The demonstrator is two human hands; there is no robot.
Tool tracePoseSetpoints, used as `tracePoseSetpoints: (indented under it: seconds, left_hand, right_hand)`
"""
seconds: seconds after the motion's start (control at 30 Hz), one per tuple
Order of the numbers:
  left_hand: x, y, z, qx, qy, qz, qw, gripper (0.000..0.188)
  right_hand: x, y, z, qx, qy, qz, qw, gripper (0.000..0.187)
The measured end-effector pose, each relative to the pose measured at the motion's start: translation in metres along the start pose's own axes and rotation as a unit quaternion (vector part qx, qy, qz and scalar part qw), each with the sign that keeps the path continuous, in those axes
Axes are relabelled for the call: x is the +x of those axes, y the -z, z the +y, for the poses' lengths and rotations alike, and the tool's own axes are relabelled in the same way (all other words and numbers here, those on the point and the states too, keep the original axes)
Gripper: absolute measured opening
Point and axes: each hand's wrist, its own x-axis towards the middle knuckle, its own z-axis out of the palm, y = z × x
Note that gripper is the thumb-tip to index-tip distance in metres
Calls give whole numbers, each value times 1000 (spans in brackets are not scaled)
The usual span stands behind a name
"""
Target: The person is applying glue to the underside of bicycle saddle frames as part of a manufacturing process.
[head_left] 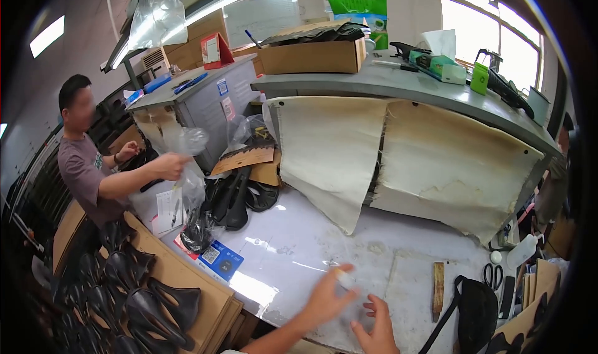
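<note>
head view, looking down at a grey worktable (pixel 299 242); the left hand (pixel 330 295) is raised just above the tabletop, blurred, fingers partly spread, with a small pale piece (pixel 344 278) at the fingertips; whether it grips that piece i cannot tell; the right hand (pixel 375 329) rests low on the table near the front edge, fingers spread open and holding nothing; the two hands sit just beside each other; to the right lie a short wooden stick (pixel 438 290), a black bag with a strap (pixel 476 310) and black scissors (pixel 493 275); at the left another person's hand (pixel 168 165) holds up a clear plastic bag (pixel 187 167) above black bike saddles (pixel 233 198); more saddles (pixel 149 298) lie on cardboard at lower left; pale cloth sheets (pixel 398 161) hang from the shelf behind.
</note>
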Motion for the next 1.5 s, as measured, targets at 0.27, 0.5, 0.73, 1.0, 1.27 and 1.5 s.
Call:
tracePoseSetpoints:
  seconds: [0.27, 0.5, 0.73, 1.0, 1.27, 1.5]
  left_hand:
    - [-18, -37, 26, -98, -71, -193, 974, 71]
    - [134, 94, -66, -35, -57, 332, 941, 48]
    - [174, 218, -148, -117, 284, 408, 860, 72]
    - [121, 147, -81, 417, 267, 243, 834, 45]
    - [39, 66, -13, 266, 10, 91, 959, 41]
    - [-2, 23, -55, -421, 107, -50, 899, 27]
  right_hand:
    - [-20, 24, 46, 132, -183, 13, 974, 39]
    - [-45, 57, 60, 113, -249, 57, 960, 32]
    - [-58, 55, 57, 143, -264, 61, 952, 34]
    - [-57, 57, 64, 141, -273, 69, 949, 31]
    - [-80, 67, 76, 167, -272, 70, 945, 30]
    - [-52, 54, 28, 228, -191, 122, 947, 12]
